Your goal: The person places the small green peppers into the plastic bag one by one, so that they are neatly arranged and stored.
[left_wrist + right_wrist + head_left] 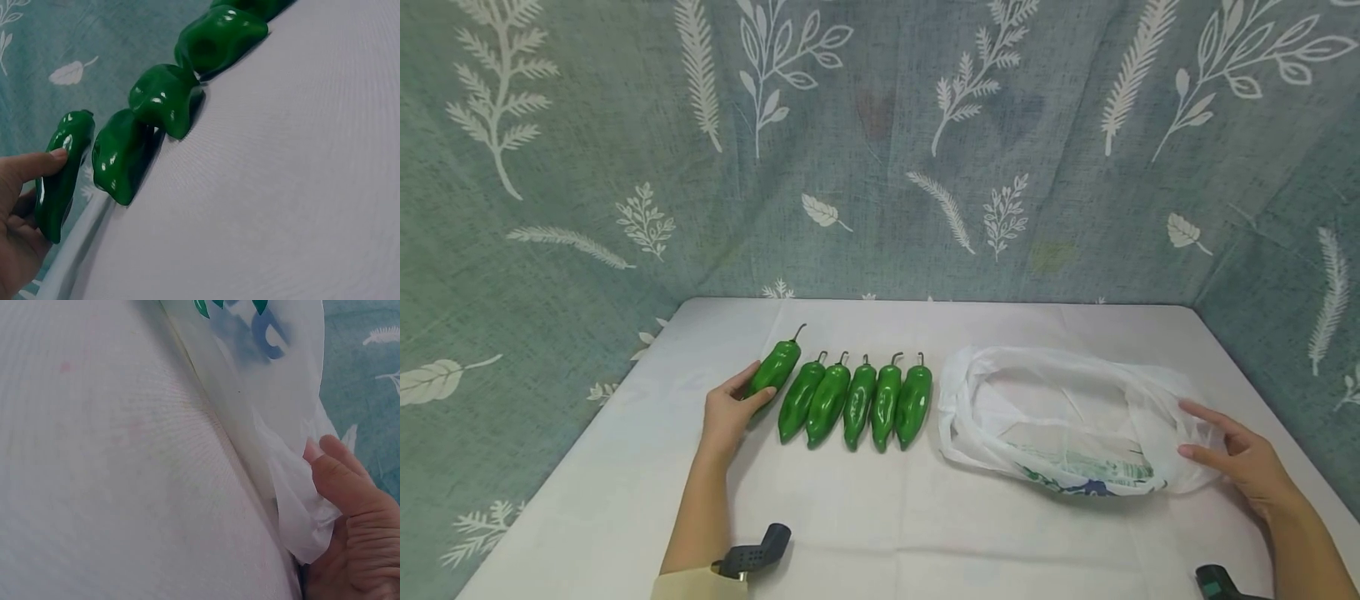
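My left hand [726,417] grips a green pepper [777,365] at the left end of a row, thumb on one side and fingers behind. In the left wrist view this pepper [70,140] stands tilted, apart from its neighbour. Several more glossy green peppers [861,404] lie side by side on the table, stems pointing away from me. To their right, a white plastic bag [957,408] lies with its mouth spread wide. My right hand [1255,467] holds the bag's right edge; in the right wrist view, thin plastic [300,506] bunches between thumb and fingers.
A white cloth covers the table [850,508]. Behind it hangs a blue-green curtain [865,225] with white leaf prints, which also closes off both sides. Dark wrist devices [756,552] show at the bottom of the head view.
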`<state>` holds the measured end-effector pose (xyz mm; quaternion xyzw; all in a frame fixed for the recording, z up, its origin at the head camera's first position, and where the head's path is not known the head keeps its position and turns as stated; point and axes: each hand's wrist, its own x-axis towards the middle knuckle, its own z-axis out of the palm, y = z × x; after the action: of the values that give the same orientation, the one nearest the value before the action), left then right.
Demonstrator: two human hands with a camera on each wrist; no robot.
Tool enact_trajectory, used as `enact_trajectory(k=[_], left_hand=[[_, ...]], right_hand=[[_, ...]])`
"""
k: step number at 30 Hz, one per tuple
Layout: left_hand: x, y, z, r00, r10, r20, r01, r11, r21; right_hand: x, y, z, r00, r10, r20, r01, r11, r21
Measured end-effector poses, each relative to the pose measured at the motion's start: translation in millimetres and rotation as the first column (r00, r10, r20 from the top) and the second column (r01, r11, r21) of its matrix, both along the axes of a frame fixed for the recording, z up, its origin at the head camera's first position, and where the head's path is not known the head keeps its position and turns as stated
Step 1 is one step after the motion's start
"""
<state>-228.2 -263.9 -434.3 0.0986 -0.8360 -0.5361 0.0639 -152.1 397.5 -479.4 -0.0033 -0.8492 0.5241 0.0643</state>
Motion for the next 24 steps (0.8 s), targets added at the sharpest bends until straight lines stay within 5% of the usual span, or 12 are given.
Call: enact_trajectory(k=[12, 24], left_hand=[[-11.2, 13.8, 10.0, 0.99, -0.144, 0.004, 0.144, 0.987, -0.069], [-25.4, 39.2, 27.6, 0.953, -0.303, 0.019, 0.304, 0.95, -0.066]], right_hand=[[-1.4, 0.2, 2.4, 1.0, 0.025, 0.011, -0.025, 1.0, 0.015], [-2.1, 1.3, 2.5, 1.0, 0.028, -0.001, -0.028, 0.999, 0.041]])
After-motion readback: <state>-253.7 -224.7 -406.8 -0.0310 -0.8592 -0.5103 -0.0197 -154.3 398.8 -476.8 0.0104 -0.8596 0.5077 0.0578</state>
